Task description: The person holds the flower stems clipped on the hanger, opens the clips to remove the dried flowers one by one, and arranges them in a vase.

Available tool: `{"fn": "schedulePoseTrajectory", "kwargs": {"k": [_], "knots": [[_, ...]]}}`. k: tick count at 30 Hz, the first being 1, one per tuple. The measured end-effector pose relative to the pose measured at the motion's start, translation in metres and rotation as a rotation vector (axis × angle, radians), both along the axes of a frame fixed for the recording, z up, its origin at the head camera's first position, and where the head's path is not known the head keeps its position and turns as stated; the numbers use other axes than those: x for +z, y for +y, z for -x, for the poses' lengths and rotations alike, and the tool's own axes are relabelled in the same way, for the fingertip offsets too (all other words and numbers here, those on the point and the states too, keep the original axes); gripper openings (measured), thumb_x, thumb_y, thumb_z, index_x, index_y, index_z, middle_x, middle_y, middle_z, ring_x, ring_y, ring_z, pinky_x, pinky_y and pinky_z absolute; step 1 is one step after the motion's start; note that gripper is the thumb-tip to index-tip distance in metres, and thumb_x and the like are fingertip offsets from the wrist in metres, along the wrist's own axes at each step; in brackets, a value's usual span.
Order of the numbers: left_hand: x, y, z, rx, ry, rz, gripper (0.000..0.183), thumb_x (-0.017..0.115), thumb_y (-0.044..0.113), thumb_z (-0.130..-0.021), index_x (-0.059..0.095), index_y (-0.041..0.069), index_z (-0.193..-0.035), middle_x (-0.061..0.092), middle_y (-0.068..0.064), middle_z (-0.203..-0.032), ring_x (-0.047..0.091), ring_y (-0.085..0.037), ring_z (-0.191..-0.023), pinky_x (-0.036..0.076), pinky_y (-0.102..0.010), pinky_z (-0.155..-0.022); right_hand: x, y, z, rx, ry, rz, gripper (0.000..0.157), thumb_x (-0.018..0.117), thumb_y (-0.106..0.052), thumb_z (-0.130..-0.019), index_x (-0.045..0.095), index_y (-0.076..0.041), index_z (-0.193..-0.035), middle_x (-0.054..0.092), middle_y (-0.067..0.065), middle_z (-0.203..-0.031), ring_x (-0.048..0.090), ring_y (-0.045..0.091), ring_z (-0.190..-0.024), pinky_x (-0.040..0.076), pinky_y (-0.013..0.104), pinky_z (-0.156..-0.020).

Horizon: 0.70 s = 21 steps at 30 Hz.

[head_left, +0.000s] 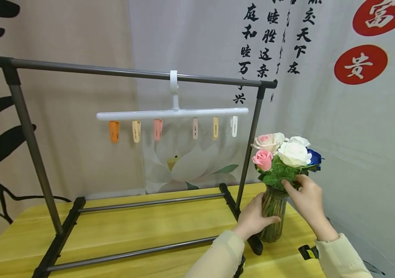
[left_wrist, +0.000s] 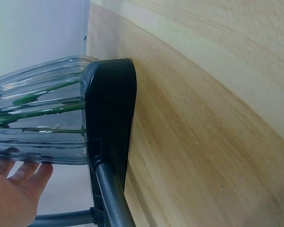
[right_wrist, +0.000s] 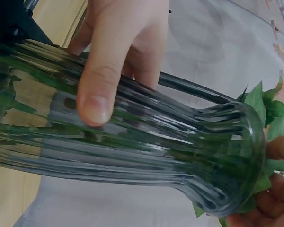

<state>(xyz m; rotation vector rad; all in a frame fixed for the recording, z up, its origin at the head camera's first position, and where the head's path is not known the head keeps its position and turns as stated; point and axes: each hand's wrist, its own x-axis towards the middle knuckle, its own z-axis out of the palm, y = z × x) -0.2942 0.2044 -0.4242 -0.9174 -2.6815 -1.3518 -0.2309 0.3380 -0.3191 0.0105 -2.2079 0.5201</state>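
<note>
A ribbed clear glass vase stands at the right end of the table, with green stems visible inside. My left hand grips its body, thumb across the front; the left wrist view shows fingers against the glass. Out of its mouth rise the flowers: roses in white, pale pink, pink and dark blue, above green leaves. At the vase's rim my right hand holds the bouquet's base between thumb and fingers, partly hidden by leaves. In the right wrist view those fingers curl beside the rim.
A dark metal rack stands on the yellow wooden table, its black foot right beside the vase. A white hanger with several coloured clips hangs from the bar. A small black object lies near the right sleeve.
</note>
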Motion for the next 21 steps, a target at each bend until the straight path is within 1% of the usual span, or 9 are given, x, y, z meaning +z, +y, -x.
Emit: {"fn": "schedulePoseTrajectory", "kwargs": {"k": [4,6,7,9,11,13,16,18,21], "knots": [[0.0,-0.001,0.001,0.008,0.002,-0.001,0.089,0.068,0.064,-0.079,0.031,0.024,-0.15,0.045,0.007,-0.143,0.05,-0.013,-0.124,0.047,-0.037,-0.095,0.004,-0.003,-0.001,0.015,0.012,0.03,0.024,0.07,-0.016,-0.088,0.066,0.007,-0.092,0.065,0.021,-0.085,0.062,0.035,-0.075,0.048,0.049,-0.064],[0.001,-0.001,0.001,0.013,0.0,0.002,0.089,0.068,0.064,-0.079,0.031,0.026,-0.15,0.044,0.007,-0.143,0.05,-0.013,-0.124,0.047,-0.037,-0.095,0.007,-0.005,-0.004,0.022,0.025,0.043,0.025,0.07,-0.016,-0.088,0.067,0.008,-0.095,0.066,0.022,-0.089,0.064,0.037,-0.08,0.049,0.051,-0.068],[0.0,-0.001,0.002,0.013,0.0,0.003,0.089,0.068,0.064,-0.078,0.031,0.026,-0.15,0.044,0.007,-0.143,0.05,-0.013,-0.124,0.047,-0.037,-0.095,0.009,-0.005,-0.005,0.024,0.037,0.048,0.024,0.071,-0.016,-0.088,0.068,0.007,-0.096,0.067,0.022,-0.09,0.064,0.037,-0.08,0.05,0.047,-0.069],[0.0,-0.002,0.002,0.011,0.001,0.002,0.089,0.067,0.064,-0.078,0.031,0.026,-0.15,0.044,0.007,-0.143,0.05,-0.013,-0.124,0.047,-0.037,-0.095,0.012,-0.007,-0.009,0.032,0.069,0.059,0.02,0.072,-0.014,-0.087,0.07,0.004,-0.094,0.068,0.019,-0.09,0.065,0.032,-0.08,0.05,0.035,-0.07],[0.0,-0.002,0.003,0.004,0.003,-0.003,0.088,0.067,0.064,-0.078,0.032,0.026,-0.15,0.045,0.008,-0.142,0.051,-0.012,-0.123,0.048,-0.037,-0.094,0.016,-0.01,-0.013,0.043,0.103,0.068,0.014,0.073,-0.012,-0.086,0.071,0.001,-0.091,0.068,0.014,-0.089,0.065,0.019,-0.079,0.047,0.022,-0.07],[0.0,-0.002,0.003,-0.005,0.006,-0.013,0.088,0.067,0.064,-0.078,0.032,0.026,-0.149,0.046,0.009,-0.14,0.051,-0.011,-0.121,0.048,-0.036,-0.094,0.02,-0.013,-0.018,0.069,0.143,0.085,0.009,0.074,-0.009,-0.084,0.072,-0.002,-0.088,0.068,0.009,-0.087,0.062,0.004,-0.078,0.041,0.012,-0.069],[0.001,-0.002,0.004,-0.015,0.016,-0.027,0.086,0.068,0.062,-0.079,0.033,0.025,-0.148,0.048,0.009,-0.138,0.052,-0.011,-0.119,0.048,-0.036,-0.093,0.029,-0.02,-0.025,0.116,0.19,0.102,0.004,0.074,-0.005,-0.084,0.073,-0.004,-0.087,0.068,0.003,-0.086,0.054,-0.011,-0.079,0.04,0.009,-0.07],[0.002,-0.002,0.005,-0.016,0.025,-0.028,0.086,0.068,0.062,-0.079,0.033,0.025,-0.148,0.048,0.008,-0.138,0.052,-0.01,-0.119,0.048,-0.035,-0.093,0.033,-0.026,-0.03,0.147,0.216,0.104,0.005,0.075,-0.003,-0.083,0.074,-0.004,-0.088,0.067,-0.001,-0.087,0.054,-0.013,-0.08,0.04,0.008,-0.071],[0.002,-0.002,0.005,-0.011,0.039,-0.017,0.086,0.068,0.062,-0.08,0.033,0.025,-0.149,0.048,0.008,-0.138,0.053,-0.01,-0.119,0.048,-0.035,-0.093,0.037,-0.036,-0.036,0.206,0.252,0.079,0.01,0.075,0.001,-0.081,0.074,-0.005,-0.089,0.067,-0.003,-0.088,0.056,-0.011,-0.082,0.041,0.008,-0.074]]}}
